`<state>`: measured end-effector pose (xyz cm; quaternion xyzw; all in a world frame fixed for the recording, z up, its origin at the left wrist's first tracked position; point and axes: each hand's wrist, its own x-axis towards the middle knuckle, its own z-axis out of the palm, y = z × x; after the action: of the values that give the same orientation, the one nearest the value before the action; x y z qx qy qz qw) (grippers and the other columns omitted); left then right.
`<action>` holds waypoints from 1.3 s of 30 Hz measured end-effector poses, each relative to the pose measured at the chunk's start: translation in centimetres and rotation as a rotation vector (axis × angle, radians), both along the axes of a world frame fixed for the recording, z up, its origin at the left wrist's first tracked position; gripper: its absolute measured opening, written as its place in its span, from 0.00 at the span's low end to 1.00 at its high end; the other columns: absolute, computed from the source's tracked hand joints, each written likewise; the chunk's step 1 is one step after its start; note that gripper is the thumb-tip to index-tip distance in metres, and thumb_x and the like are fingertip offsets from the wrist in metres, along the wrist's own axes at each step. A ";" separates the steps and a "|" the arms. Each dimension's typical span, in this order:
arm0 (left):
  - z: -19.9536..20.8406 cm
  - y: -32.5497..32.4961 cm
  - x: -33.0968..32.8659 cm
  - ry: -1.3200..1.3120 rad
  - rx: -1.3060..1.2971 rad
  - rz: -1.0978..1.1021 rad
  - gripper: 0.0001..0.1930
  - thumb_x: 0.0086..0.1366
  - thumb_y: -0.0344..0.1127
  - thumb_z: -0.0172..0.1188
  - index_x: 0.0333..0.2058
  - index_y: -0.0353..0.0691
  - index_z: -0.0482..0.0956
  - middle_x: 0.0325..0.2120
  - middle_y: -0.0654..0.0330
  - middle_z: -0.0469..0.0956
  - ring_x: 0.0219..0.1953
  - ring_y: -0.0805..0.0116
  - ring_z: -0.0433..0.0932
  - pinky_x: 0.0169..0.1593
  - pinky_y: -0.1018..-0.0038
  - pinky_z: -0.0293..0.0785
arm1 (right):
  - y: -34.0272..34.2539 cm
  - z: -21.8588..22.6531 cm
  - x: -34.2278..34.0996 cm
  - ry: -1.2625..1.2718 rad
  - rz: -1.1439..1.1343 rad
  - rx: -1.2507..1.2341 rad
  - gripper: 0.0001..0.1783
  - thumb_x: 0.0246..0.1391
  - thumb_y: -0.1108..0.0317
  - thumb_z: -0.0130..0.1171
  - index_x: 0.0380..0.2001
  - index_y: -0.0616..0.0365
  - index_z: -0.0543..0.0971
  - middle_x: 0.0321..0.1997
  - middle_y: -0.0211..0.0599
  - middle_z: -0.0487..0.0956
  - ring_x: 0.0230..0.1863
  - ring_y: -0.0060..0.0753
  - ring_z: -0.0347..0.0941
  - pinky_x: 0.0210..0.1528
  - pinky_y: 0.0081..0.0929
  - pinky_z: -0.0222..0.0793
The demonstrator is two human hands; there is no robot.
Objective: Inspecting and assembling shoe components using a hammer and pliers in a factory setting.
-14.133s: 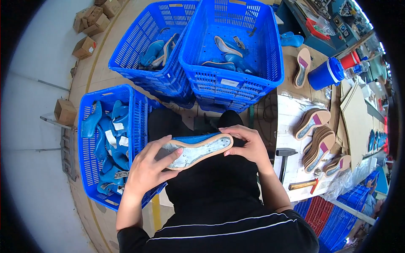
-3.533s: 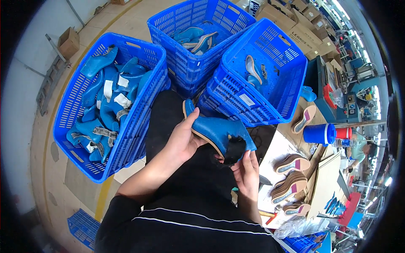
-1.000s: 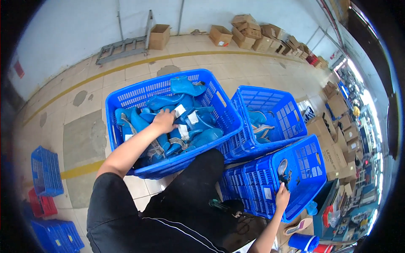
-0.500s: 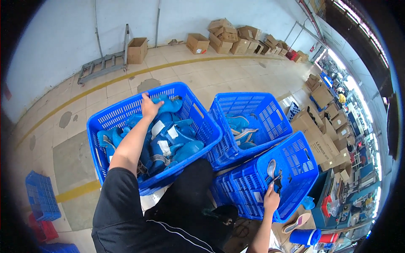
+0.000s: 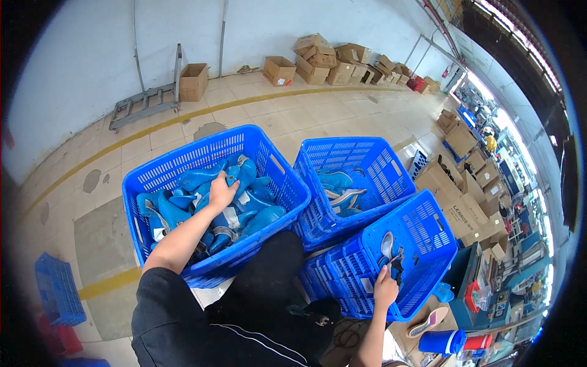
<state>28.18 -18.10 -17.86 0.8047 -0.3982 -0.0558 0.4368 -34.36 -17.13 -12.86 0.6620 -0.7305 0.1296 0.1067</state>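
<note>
One glossy blue shoe-shaped pc. (image 5: 246, 173) noted in L hand (image 5: 223, 189), above the heap in the full blue slotted-plastic crate (image 5: 287, 177). L fingers part-curled, thumb against the pc.; appears gripped. Change vs. approx. half a sec. ago: hand & pc. have shifted from the far corner toward crate's middle. Suggests, in insp.'s judgement, pc. is being worked loose from the others; not yet out of the crate. R hand (image 5: 385, 290) at the near side of the sparsely filled blue plastic crate (image 5: 428, 226); fingers bent beside a small dark scrap (image 5: 397, 266), can't tell if held.
</note>
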 end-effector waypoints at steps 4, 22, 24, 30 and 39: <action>6.7 6.4 -3.7 0.037 -0.067 -0.173 0.19 0.65 0.42 0.75 0.42 0.35 0.77 0.31 0.42 0.84 0.35 0.43 0.86 0.38 0.54 0.77 | -0.1 0.0 -0.6 0.016 0.026 -0.031 0.32 0.78 0.45 0.44 0.38 0.52 0.92 0.28 0.57 0.85 0.27 0.63 0.83 0.30 0.58 0.77; 17.0 20.7 -28.4 0.274 -0.540 -1.151 0.25 0.62 0.30 0.78 0.52 0.30 0.74 0.60 0.34 0.80 0.61 0.42 0.83 0.63 0.55 0.79 | 20.0 8.8 16.1 -1.916 0.471 -0.035 0.61 0.64 0.20 0.49 0.83 0.55 0.50 0.69 0.63 0.75 0.67 0.60 0.75 0.73 0.57 0.65; 16.5 21.5 -30.5 0.316 -0.555 -1.336 0.26 0.61 0.31 0.80 0.52 0.30 0.75 0.63 0.33 0.77 0.63 0.40 0.82 0.64 0.53 0.79 | 21.4 8.0 14.0 -2.229 0.469 0.109 0.62 0.62 0.13 0.36 0.79 0.56 0.60 0.66 0.64 0.77 0.66 0.65 0.76 0.74 0.59 0.65; 16.8 20.7 -32.5 0.250 -0.609 -1.649 0.34 0.57 0.51 0.81 0.55 0.38 0.79 0.64 0.43 0.75 0.63 0.37 0.78 0.65 0.45 0.77 | 23.6 9.0 9.4 -2.537 0.172 -0.294 0.58 0.62 0.12 0.34 0.58 0.60 0.80 0.49 0.56 0.85 0.50 0.64 0.83 0.63 0.65 0.75; 16.1 19.1 -33.4 0.302 -0.439 -1.538 0.37 0.58 0.31 0.76 0.68 0.46 0.76 0.60 0.50 0.76 0.63 0.46 0.75 0.66 0.53 0.74 | 26.1 8.9 8.3 -2.534 0.275 -0.085 0.67 0.54 0.06 0.26 0.48 0.65 0.82 0.38 0.61 0.85 0.38 0.54 0.84 0.45 0.45 0.81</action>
<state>-5.25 0.99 -1.75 0.1857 -0.7783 -0.3687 0.4731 -26.09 8.97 -3.98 0.1418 -0.2417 0.7014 -0.6554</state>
